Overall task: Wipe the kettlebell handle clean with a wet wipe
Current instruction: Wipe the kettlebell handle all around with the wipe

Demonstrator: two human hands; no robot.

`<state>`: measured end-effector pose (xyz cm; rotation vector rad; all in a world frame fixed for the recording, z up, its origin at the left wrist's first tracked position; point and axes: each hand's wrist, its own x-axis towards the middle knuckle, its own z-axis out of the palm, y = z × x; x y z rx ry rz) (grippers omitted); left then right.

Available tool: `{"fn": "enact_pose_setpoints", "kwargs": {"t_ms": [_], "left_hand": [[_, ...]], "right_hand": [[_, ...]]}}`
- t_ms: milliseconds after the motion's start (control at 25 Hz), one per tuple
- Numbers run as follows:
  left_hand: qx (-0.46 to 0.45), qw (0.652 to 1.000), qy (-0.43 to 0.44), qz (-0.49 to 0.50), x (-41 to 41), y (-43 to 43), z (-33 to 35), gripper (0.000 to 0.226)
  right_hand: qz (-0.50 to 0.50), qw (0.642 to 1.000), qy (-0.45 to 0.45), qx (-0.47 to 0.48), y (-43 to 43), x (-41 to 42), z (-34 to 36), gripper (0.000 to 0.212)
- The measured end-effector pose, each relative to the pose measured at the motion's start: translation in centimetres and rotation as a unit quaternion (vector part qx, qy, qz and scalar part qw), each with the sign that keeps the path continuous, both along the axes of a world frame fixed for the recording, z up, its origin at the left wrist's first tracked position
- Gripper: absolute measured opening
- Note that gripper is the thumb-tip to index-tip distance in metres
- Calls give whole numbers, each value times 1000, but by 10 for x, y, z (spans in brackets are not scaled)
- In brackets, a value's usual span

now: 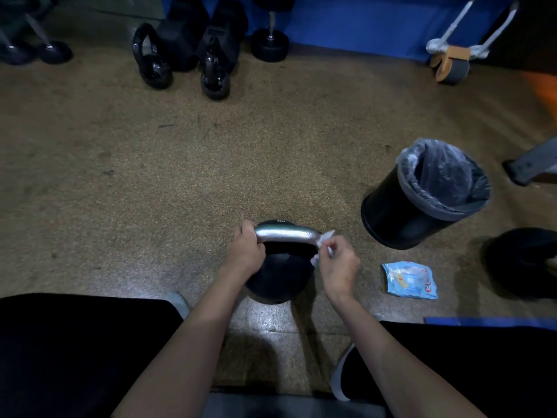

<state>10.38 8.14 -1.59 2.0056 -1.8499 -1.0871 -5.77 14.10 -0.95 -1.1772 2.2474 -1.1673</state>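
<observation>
Kettlebell (278,276): upright on the floor (180,176), between the knees.
Left hand (245,251): fingers curled round the silver handle (286,235).
Right hand (337,267): pinches wet wipe (324,239) against handle's right end.

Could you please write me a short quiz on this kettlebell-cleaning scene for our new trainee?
1. True or false: the left hand grips the left end of the kettlebell handle.
2. Where does the right hand pinch the wet wipe? A) at the handle's right end B) at the handle's middle C) under the left hand
3. What lies on the floor near the lined black bin?

Key: 1 true; 2 A; 3 the blue wipes packet.
</observation>
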Motion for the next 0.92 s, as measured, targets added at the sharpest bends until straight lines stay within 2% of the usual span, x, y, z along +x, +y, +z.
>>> {"fn": "enact_pose_setpoints", "kwargs": {"t_ms": [80, 440, 920], "left_hand": [[1, 1000, 0, 4, -1, -1, 0, 40], [4, 1000, -8, 2, -1, -1, 0, 35], [-1, 1000, -2, 4, 0, -2, -2, 33]], "right_hand": [[-3, 1000, 30, -3, -6, -2, 2, 9], [25, 999, 45, -3, -9, -2, 7, 14], [95, 990, 69, 73, -21, -17, 14, 21]]}}
